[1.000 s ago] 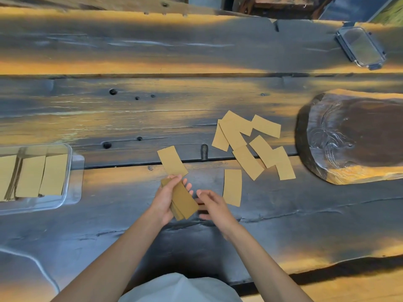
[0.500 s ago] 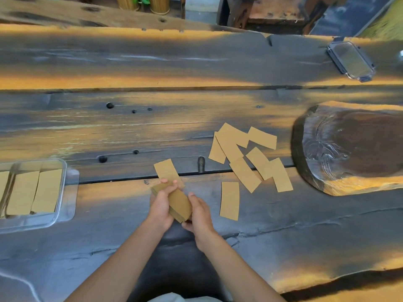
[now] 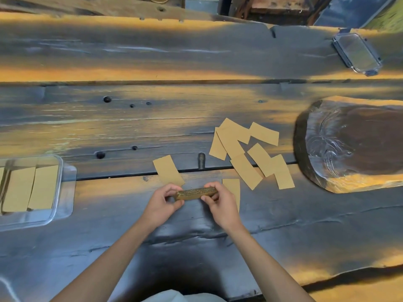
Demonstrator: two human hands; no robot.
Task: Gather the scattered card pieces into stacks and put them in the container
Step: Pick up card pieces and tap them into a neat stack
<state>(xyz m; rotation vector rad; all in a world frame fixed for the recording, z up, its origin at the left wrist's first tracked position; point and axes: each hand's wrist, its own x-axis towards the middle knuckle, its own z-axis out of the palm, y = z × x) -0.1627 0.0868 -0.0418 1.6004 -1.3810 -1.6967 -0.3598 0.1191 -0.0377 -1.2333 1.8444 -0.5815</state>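
Observation:
A stack of tan card pieces (image 3: 196, 193) stands on its long edge just above the dark wooden table, held at both ends. My left hand (image 3: 162, 204) grips its left end and my right hand (image 3: 220, 203) grips its right end. One loose card (image 3: 168, 170) lies just beyond my left hand. Another card (image 3: 233, 188) lies partly under my right hand. Several scattered cards (image 3: 246, 149) overlap further right. A clear plastic container (image 3: 63, 188) at the left edge holds upright and flat cards.
A carved dark wooden slab (image 3: 353, 144) sits at the right. The container's clear lid (image 3: 357, 53) lies at the far right back. The table's front edge runs close to my body; planks have gaps and knot holes.
The stack has turned from a tilted flat hold in my left hand to standing on edge. My right hand has closed on its right end, so both hands now hold it.

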